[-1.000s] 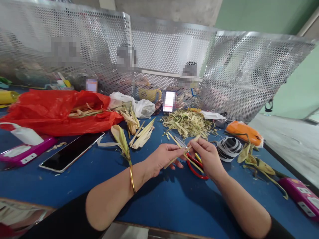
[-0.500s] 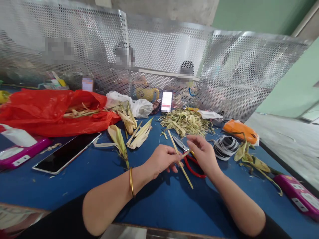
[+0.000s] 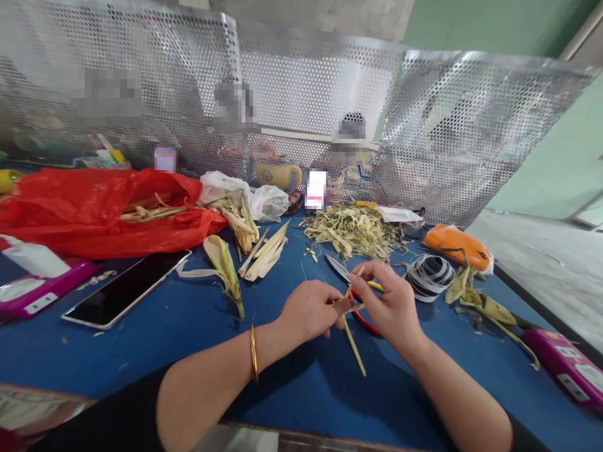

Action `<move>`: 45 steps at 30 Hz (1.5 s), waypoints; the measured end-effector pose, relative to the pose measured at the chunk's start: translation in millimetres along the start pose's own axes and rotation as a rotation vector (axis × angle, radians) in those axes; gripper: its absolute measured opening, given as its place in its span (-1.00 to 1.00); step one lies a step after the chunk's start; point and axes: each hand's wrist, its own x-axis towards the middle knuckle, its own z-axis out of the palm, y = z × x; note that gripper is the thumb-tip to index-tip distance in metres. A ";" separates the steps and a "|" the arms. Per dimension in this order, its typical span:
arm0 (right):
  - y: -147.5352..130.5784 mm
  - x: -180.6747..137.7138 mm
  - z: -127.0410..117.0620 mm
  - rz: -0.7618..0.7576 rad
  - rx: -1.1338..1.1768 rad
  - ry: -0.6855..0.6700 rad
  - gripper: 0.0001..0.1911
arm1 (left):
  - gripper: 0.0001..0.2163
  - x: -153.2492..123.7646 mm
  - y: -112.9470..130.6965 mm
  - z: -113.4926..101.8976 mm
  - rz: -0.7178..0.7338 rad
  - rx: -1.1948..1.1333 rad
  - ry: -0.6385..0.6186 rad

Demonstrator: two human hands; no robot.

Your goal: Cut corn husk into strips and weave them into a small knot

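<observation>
A blue desk point(image 3: 164, 345) spread across the foreground, its dark edge running off between three and four o'clock. From ten round to two o'clock stood a perforated metal screen point(image 3: 311, 75), slightly wavy, its silvery surface catching pale light, with blurred shapes behind it. Above, at twelve, was a grey wall point(image 3: 301, 20); a light green wall point(image 3: 560, 166) showed at one and two o'clock. Pale grey floor point(image 3: 541, 245) lay at three.

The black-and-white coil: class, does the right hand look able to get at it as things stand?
Probably yes: the coil lies beside the right hand, nothing visibly between, though its fingers seem busy with pale strips.
</observation>
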 end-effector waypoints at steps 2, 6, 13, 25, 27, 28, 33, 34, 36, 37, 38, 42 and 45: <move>-3.7 -1.5 -1.1 -0.130 -0.087 0.064 -0.87 | -0.58 2.2 -2.5 -1.2 0.011 -0.066 0.062; -8.5 -2.9 0.0 -0.350 -0.238 0.113 -0.90 | -0.70 8.9 -8.0 -3.0 -0.059 -0.357 0.221; -8.6 -6.4 6.8 -0.328 -0.266 0.044 -0.89 | -0.85 12.1 -6.1 -3.2 -0.165 -0.751 0.228; -0.1 -9.9 15.6 -0.262 -0.434 -0.012 -0.84 | -0.85 9.6 0.0 -4.6 -0.250 -1.079 0.111; 1.1 -9.7 15.7 -0.277 -0.433 -0.025 -0.84 | -0.85 9.2 0.4 -5.5 -0.259 -1.117 0.112; 1.4 -9.5 15.9 -0.287 -0.435 -0.033 -0.83 | -0.85 9.1 0.7 -5.7 -0.254 -1.124 0.115; -0.6 -7.5 15.3 -0.325 -0.460 -0.056 -0.81 | -0.84 9.8 -0.1 -4.3 -0.192 -1.111 0.110; -1.6 -7.2 15.1 -0.342 -0.459 -0.068 -0.83 | -0.83 10.1 -0.8 -3.7 -0.179 -1.115 0.110; -3.9 -7.3 15.2 -0.407 -0.462 -0.131 -0.85 | -0.82 10.7 -2.8 -2.5 -0.143 -1.128 0.104; -5.0 -7.6 15.8 -0.453 -0.475 -0.177 -0.84 | -0.81 10.9 -3.9 -1.9 -0.129 -1.136 0.100; -6.0 -8.0 16.6 -0.497 -0.498 -0.222 -0.83 | -0.81 11.1 -4.9 -1.2 -0.123 -1.141 0.099; -8.8 -9.9 21.0 -0.599 -0.621 -0.281 -0.82 | -0.80 11.3 -7.4 1.3 -0.139 -1.116 0.097; -9.5 -10.6 22.1 -0.637 -0.645 -0.293 -0.79 | -0.73 10.6 -6.7 1.3 -0.144 -1.087 0.080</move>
